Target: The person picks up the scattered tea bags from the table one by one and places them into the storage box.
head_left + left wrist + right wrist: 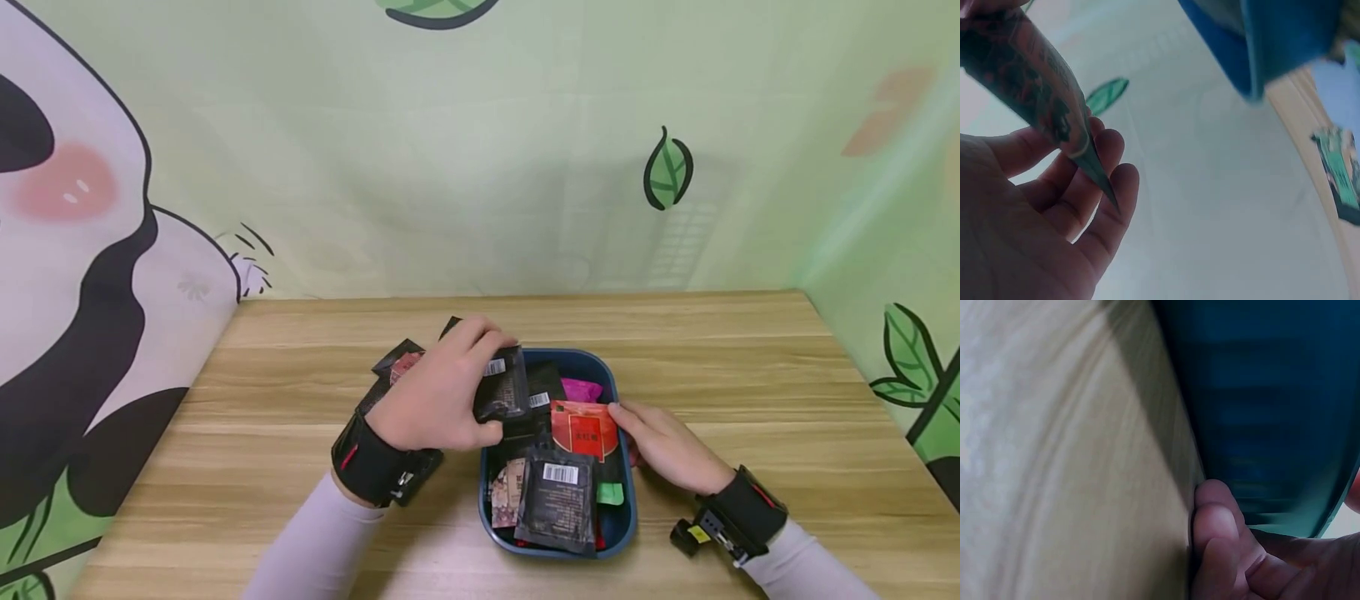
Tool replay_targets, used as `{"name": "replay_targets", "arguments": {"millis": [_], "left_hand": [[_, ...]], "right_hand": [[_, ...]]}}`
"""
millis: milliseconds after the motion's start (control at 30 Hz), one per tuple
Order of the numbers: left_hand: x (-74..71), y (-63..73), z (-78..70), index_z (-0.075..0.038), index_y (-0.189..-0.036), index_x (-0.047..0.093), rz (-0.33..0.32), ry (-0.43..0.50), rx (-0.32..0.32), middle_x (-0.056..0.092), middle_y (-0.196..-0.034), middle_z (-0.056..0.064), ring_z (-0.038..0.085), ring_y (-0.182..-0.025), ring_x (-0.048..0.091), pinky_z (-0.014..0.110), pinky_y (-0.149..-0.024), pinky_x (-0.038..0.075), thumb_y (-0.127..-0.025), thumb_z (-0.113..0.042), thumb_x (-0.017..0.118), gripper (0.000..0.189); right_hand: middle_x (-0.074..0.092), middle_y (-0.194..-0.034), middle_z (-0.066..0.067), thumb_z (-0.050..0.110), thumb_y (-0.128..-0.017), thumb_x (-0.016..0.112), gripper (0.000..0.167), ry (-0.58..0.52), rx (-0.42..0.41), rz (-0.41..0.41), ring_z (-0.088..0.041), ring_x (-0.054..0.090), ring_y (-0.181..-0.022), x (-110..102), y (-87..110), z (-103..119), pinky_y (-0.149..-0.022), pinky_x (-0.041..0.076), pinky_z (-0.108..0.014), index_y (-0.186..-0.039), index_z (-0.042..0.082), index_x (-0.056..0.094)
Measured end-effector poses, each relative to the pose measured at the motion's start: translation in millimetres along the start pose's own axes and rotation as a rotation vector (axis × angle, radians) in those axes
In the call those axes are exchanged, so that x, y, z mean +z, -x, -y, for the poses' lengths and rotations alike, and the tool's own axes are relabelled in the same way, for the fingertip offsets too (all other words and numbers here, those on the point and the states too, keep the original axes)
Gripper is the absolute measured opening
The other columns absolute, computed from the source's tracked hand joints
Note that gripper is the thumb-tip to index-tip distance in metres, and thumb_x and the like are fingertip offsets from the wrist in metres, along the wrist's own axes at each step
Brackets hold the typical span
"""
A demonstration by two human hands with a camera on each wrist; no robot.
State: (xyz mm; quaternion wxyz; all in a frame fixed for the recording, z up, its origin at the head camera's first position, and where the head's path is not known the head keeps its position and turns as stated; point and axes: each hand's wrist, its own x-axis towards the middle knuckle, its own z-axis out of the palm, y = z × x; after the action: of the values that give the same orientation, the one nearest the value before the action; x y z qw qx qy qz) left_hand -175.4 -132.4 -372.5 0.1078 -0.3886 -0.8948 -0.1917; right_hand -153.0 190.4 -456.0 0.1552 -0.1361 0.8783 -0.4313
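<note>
A blue basket (pixel 633 500) full of small sachets stands on the wooden table. Above its left rim my left hand (pixel 442 392) pinches a black sachet (pixel 512 387) with a barcode label; the left wrist view shows a dark patterned sachet (pixel 1041 81) between thumb and fingers. My right hand (pixel 667 442) holds the basket's right side, thumb over the rim beside a red sachet (pixel 585 429). In the right wrist view, its curled fingers (pixel 1216 525) lie low against the outer blue wall (pixel 1260 412). Another black sachet (pixel 558 500) lies on top at the front.
Left of the basket, several dark sachets (pixel 405 354) lie on the table (pixel 247 433), partly hidden by my left hand and wrist. Pink (pixel 581 390) and green (pixel 611 493) sachets show inside the basket. A printed cloth wall (pixel 487 167) rises behind the table.
</note>
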Motion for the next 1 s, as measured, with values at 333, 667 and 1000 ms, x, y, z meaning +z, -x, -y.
{"name": "replay_targets", "arguments": {"millis": [333, 667, 1000], "left_hand": [[15.8, -5.8, -28.2, -0.01, -0.14, 0.054, -0.001, 0.013, 0.09, 0.05, -0.123, 0.0, 0.013, -0.104, 0.049, 0.029, -0.087, 0.05, -0.062, -0.042, 0.083, 0.089], [17.7, 3.6, -31.6, -0.028, -0.166, -0.011, 0.224, 0.023, 0.001, -0.017, -0.174, 0.001, 0.033, -0.163, -0.003, 0.065, -0.127, 0.003, -0.065, -0.086, 0.074, 0.144], [-4.0, 13.4, 11.9, -0.023, -0.167, -0.007, 0.254, -0.038, -0.212, -0.011, -0.175, 0.009, 0.036, -0.163, -0.001, 0.068, -0.126, 0.004, -0.075, -0.081, 0.071, 0.134]], "right_hand": [[0.064, -0.08, -0.002, 0.042, -0.113, 0.033, 0.049, -0.014, -0.001, 0.006, -0.018, 0.062, -0.072, -1, -0.2, -2, -0.067, 0.049, -0.027, -0.117, 0.006, 0.065], [0.064, -0.08, -0.002, 0.042, -0.113, 0.034, 0.047, -0.015, 0.001, 0.008, -0.018, 0.061, -0.072, -1, -0.3, -1, -0.066, 0.048, -0.026, -0.112, 0.007, 0.065], [0.065, -0.08, -0.002, 0.043, -0.113, 0.034, 0.048, -0.008, 0.006, 0.01, -0.018, 0.062, -0.072, 0, -0.7, -2, -0.067, 0.048, -0.026, -0.115, 0.007, 0.065]]}}
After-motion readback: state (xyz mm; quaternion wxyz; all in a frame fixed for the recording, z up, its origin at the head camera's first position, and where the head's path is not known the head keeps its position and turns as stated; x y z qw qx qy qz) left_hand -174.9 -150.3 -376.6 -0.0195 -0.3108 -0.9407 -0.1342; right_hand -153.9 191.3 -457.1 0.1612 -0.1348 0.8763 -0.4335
